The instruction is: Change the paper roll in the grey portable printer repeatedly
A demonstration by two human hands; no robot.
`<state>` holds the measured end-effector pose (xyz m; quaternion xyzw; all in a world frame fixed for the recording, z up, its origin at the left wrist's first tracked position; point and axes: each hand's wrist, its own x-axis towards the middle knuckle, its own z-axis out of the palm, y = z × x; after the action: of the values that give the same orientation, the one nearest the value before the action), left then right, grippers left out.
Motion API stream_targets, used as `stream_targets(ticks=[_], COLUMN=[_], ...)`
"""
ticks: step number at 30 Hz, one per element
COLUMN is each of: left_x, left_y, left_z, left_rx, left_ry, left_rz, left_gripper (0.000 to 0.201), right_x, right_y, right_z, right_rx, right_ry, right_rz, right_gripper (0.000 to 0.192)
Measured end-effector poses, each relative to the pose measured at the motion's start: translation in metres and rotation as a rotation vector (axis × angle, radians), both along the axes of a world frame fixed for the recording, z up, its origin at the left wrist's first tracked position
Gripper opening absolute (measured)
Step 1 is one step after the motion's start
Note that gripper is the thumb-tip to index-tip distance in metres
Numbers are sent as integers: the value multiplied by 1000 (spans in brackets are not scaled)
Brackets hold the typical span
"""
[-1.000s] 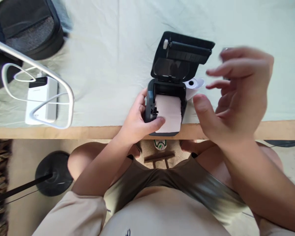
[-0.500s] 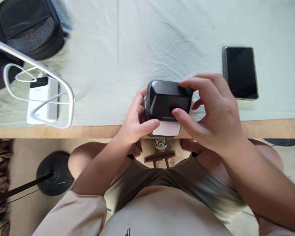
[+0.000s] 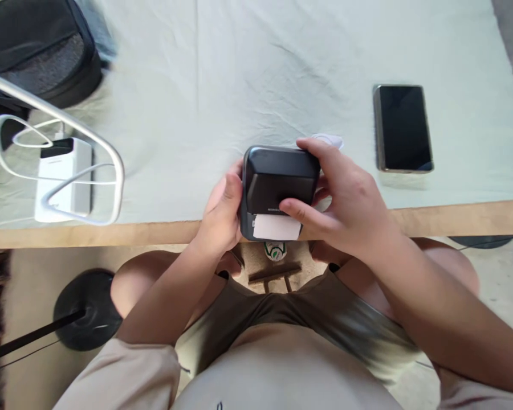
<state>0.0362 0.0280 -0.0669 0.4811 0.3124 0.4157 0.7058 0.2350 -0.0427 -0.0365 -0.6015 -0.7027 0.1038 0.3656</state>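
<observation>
No txt legible w/ certainty. Printer [image 3: 282, 179], lid: one short line of pale lettering nr. the lower edge, by the tip of the right thumb [image 3: 297, 209], too small to read; a tiny pale mark, unclear, just L of the paper [image 3: 277, 226]. Power bank [image 3: 55, 181], upper face: fine line of print nr. the black end & faint lettering nr. the opp. end, both illegible. Container [image 3: 275, 251] below the table [image 3: 89, 232]: green leaf-like sign on white. Shirt [image 3: 282, 370], front: dark mark, cut off by frame, unreadable.
</observation>
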Motion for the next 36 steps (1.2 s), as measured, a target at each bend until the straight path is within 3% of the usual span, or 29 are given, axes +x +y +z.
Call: stream_targets(ticks=[3,8,12,15,17,22,26,30,33,36], left_x=[4,6,9,9,7,3,-1,-3,-1,2], left_y=[1,3,2,1,1,2,3,3,1,-2], left_z=[5,9,7,7,8,9,1,-2,2,8], left_rx=[-64,-67,-99,-96,-64,-65,22,7,-11,-15], left_ry=[45,35,29,9,-6,-1,-12,52,42,49], left_rz=[77,122,175,110,24,-32,-70,-100,-78,-37], left_gripper=[58,48,46,44,46,47,43,62,57,45], right_x=[-1,3,0,-4,-5,-5,-1,3,-2,-2], right_y=[-4,-7,-9,-11,-11,-4,-1,3,4,0], right_z=[6,16,24,28,30,28,25,25,33,48], right_rx=[105,85,222,292,268,288,128,37,-44,-113], right_ry=[-81,-125,-85,17,26,-97,-364,-449,-370,-51], right_rz=[-70,64,-32,-150,-224,-77,-14,-31,-57,13], right_gripper=[59,59,42,19,17,12,18,27,33,39])
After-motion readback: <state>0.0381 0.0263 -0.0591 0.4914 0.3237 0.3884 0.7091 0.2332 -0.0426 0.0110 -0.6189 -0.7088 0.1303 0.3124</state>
